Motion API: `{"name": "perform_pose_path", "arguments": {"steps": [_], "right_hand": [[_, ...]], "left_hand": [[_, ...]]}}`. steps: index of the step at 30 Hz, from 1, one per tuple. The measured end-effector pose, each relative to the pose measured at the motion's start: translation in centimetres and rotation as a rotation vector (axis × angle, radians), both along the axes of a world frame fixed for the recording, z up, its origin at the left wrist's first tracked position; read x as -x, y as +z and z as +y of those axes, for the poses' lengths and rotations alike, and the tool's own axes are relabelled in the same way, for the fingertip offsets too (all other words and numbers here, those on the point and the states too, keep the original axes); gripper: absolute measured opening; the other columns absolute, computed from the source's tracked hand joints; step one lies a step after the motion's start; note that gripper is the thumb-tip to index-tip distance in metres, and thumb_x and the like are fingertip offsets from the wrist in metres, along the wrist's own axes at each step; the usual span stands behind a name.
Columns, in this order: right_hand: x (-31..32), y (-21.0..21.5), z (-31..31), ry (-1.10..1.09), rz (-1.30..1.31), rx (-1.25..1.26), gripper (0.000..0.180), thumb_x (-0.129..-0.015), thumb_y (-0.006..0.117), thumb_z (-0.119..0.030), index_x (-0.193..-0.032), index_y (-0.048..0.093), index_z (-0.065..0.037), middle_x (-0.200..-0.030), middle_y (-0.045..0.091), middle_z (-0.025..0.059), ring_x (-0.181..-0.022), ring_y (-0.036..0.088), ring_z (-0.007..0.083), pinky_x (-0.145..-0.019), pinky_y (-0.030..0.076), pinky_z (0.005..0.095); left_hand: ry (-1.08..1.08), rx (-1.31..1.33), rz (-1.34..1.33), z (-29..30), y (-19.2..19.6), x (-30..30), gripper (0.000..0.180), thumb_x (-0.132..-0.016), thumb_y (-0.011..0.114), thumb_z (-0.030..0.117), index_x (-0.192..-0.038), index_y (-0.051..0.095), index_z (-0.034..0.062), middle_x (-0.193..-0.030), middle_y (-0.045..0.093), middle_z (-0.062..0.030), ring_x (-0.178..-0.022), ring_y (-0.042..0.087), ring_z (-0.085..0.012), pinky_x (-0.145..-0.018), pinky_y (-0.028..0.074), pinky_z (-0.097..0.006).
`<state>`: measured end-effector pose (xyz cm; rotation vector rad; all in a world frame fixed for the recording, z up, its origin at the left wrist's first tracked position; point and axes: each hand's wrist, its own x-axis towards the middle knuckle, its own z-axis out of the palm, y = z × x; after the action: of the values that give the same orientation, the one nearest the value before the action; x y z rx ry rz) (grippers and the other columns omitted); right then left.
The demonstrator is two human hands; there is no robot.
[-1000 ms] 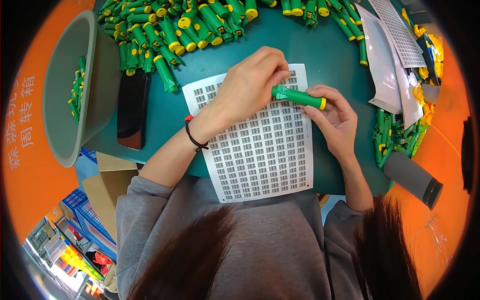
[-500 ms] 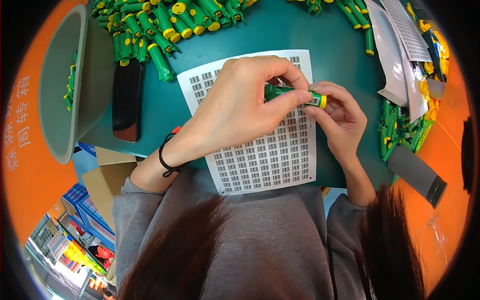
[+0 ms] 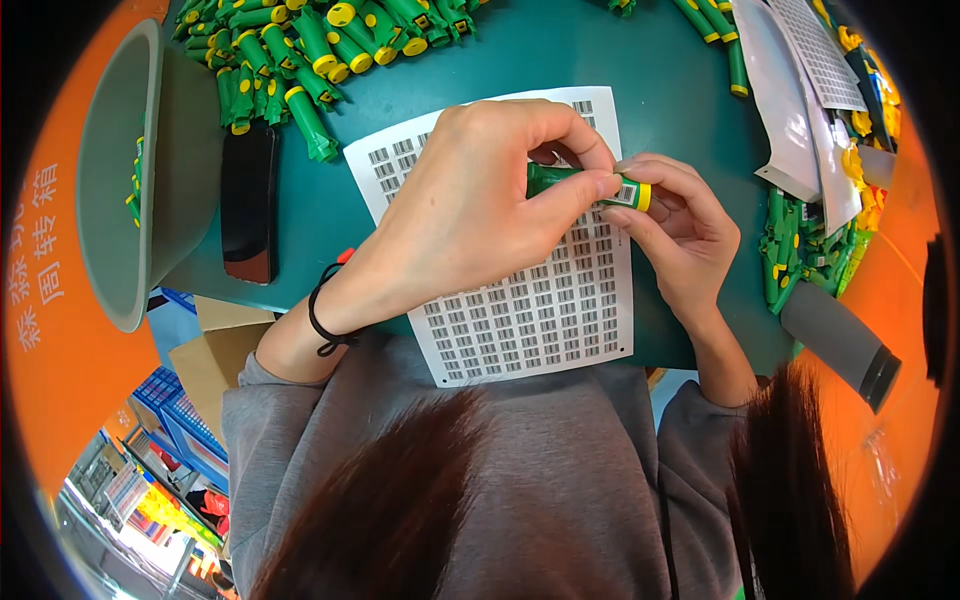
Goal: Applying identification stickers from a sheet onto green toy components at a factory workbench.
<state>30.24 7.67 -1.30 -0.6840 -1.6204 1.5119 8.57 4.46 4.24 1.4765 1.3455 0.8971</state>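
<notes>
Over a white sheet of barcode labels (image 3: 470,345), my left hand (image 3: 455,215) pinches a small green tube with a yellow end cap (image 3: 643,197) between thumb and fingers. The tube lies roughly level, its cap toward the right. A small barcode label (image 3: 627,193) sits on its side near the cap. At that capped end, the bent fingers and thumb of my right hand (image 3: 690,240) close around the tube. My left hand covers much of the tube's other end and part of the sheet.
A pile of similar green tubes (image 3: 320,45) lies at the far left. Beside it are a black phone (image 3: 249,200) and a grey-green tub (image 3: 185,170). On the right are white bags (image 3: 775,110), more green pieces (image 3: 790,245) and a grey cylinder (image 3: 835,335).
Both hands keep their hold on the tube. The barcode label near the cap shows more fully, and my right fingers have shifted slightly. The whole view has moved a little.
</notes>
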Motion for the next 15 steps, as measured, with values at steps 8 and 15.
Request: {"name": "perform_pose_path", "arguments": {"steps": [8, 15], "right_hand": [[-0.3, 0.0, 0.1, -0.022, -0.002, -0.005, 0.038, -0.081, 0.070, 0.016, -0.117, 0.061, 0.008, -0.124, 0.060, 0.0175, -0.115, 0.060, 0.0240, -0.099, 0.053, 0.0374], [0.0, 0.1, 0.4, -0.047, -0.044, 0.016, 0.057, -0.076, 0.075, 0.016, -0.128, 0.054, 0.006, -0.115, 0.066, 0.0139, -0.110, 0.064, 0.0203, -0.096, 0.052, 0.0332]], "left_hand": [[0.015, -0.014, -0.034, 0.1, 0.2, -0.5, 0.012, -0.086, 0.075, 0.008, -0.094, 0.070, -0.0007, -0.091, 0.072, -0.0064, -0.089, 0.067, -0.0137, -0.084, 0.052, -0.028], [-0.013, 0.388, -0.311, 1.1, -2.0, -0.9, 0.041, -0.099, 0.061, 0.037, -0.094, 0.072, -0.0024, -0.067, 0.063, -0.0072, -0.072, 0.067, -0.0110, -0.064, 0.053, -0.030]]}}
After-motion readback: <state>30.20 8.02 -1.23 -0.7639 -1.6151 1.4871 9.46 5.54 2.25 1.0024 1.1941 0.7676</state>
